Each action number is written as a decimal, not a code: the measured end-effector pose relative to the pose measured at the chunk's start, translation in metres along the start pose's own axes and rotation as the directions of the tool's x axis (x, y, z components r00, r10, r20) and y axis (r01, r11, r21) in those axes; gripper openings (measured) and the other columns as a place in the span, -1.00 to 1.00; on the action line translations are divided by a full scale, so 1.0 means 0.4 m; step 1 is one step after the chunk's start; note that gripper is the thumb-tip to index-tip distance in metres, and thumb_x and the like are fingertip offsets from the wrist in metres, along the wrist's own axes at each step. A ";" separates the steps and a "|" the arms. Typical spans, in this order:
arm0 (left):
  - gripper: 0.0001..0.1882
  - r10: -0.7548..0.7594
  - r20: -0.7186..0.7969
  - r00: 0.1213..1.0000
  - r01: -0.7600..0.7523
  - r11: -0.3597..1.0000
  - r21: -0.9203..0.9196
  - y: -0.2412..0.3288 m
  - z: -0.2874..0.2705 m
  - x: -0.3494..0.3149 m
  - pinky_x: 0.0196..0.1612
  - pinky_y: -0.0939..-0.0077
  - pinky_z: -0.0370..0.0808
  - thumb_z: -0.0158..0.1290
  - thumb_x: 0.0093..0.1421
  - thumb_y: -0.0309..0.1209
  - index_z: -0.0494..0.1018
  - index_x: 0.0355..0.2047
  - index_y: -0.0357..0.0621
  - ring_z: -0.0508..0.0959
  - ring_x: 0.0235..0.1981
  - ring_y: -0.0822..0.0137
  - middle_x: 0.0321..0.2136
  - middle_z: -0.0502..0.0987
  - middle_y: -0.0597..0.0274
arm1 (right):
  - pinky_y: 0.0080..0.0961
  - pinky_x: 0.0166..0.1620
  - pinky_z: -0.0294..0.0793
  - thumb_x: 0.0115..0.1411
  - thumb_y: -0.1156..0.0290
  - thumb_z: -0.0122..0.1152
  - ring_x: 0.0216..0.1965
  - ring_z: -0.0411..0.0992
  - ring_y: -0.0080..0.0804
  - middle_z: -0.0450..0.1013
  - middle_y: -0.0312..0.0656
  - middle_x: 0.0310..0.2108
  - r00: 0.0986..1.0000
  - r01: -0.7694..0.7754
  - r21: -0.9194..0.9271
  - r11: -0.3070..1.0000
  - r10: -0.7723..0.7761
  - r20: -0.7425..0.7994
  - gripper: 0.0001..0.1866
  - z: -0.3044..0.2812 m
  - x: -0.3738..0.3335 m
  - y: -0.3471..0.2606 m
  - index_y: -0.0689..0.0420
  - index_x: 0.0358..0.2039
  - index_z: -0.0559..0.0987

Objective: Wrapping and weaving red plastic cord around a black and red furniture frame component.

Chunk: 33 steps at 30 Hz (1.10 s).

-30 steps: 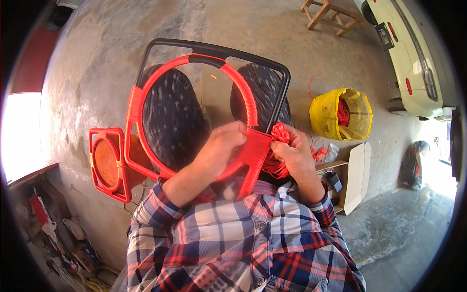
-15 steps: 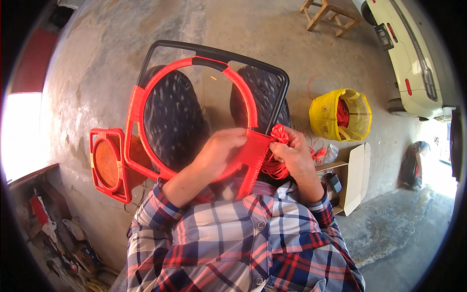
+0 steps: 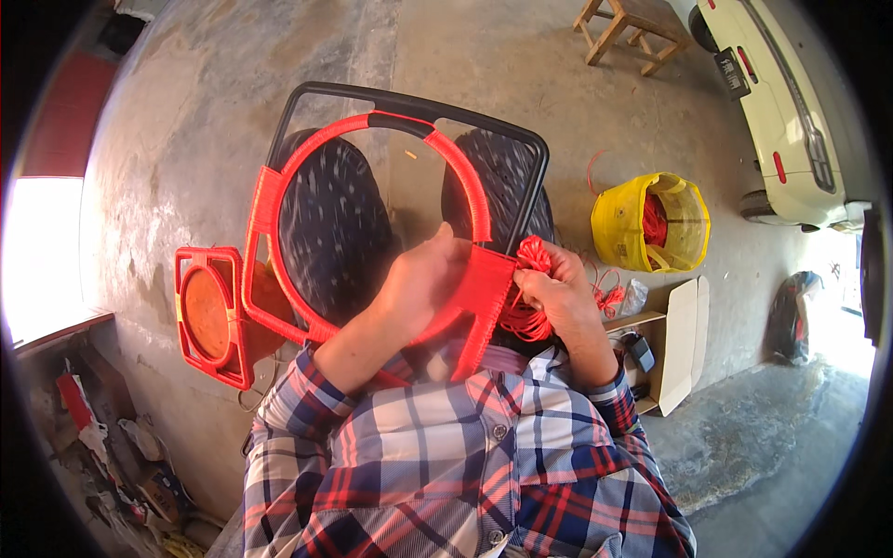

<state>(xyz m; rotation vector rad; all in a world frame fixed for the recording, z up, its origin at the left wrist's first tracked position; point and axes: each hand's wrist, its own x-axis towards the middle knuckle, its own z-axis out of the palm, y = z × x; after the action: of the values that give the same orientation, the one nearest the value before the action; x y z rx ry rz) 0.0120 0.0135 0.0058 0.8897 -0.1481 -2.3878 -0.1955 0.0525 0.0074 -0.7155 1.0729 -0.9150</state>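
Observation:
A black rectangular frame with a round ring inside (image 3: 265, 200) rests across my lap. Red cord is wound tightly around most of it, while the far bar and a short stretch of the ring's top show bare black. My left hand (image 3: 428, 276) is inside the ring, beside the wide red wrapped band (image 3: 487, 272) at its right; its fingers are partly hidden and blurred. My right hand (image 3: 558, 288) is closed on a bundle of red cord (image 3: 528, 321) at the outer edge of that band. Loops hang below the fingers.
To the right stand a yellow bucket (image 3: 619, 223) with red cord inside and an open cardboard box (image 3: 684, 344). A smaller red-wrapped frame (image 3: 244, 316) leans at the left. Farther off are a wooden stool (image 3: 619, 33) and a pale vehicle (image 3: 800, 121).
My left hand has drawn slightly up and away from the band's edge, its thumb now raised. My right hand keeps its grip on the cord bundle, and the frame has shifted only slightly.

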 end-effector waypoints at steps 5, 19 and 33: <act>-0.46 0.010 0.041 0.999 -0.012 0.999 0.037 0.008 0.014 -0.010 0.09 0.31 0.35 -0.29 0.41 -0.08 0.37 -0.08 -0.41 0.48 -0.05 0.16 -0.11 0.50 -0.03 | -0.76 -0.51 0.14 0.14 0.54 0.16 -0.57 0.19 -0.82 0.33 -0.52 -0.55 1.000 -0.003 0.021 1.000 0.003 -0.004 -0.83 0.001 0.002 -0.002 0.17 -0.22 0.55; -0.77 0.185 0.013 0.983 -0.182 0.947 0.264 -0.009 0.026 0.011 -0.15 0.58 0.53 -0.05 0.35 -0.33 0.46 -0.18 -0.25 0.58 -0.28 0.47 -0.31 0.58 0.26 | -0.74 -0.54 0.16 0.16 0.45 0.25 -0.62 0.22 -0.76 0.36 -0.44 -0.61 0.999 -0.008 -0.001 1.000 0.008 0.032 -0.91 -0.020 -0.003 -0.014 0.15 -0.34 0.53; -0.85 0.168 -0.017 0.986 -0.156 0.948 0.276 0.002 0.016 0.006 -0.28 0.61 0.50 0.02 0.31 -0.34 0.47 -0.30 -0.17 0.55 -0.39 0.54 -0.43 0.53 0.40 | -0.69 -0.63 0.09 0.22 0.39 0.17 -0.73 0.17 -0.70 0.28 -0.42 -0.71 0.983 0.036 0.113 0.993 -0.014 -0.184 -0.87 -0.157 -0.026 0.011 0.18 -0.39 0.53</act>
<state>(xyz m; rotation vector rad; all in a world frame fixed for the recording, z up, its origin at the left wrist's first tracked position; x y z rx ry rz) 0.0070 0.0109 0.0097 1.0088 -0.5269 -2.2265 -0.2555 0.0603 -0.0124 -0.5574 1.1634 -1.0717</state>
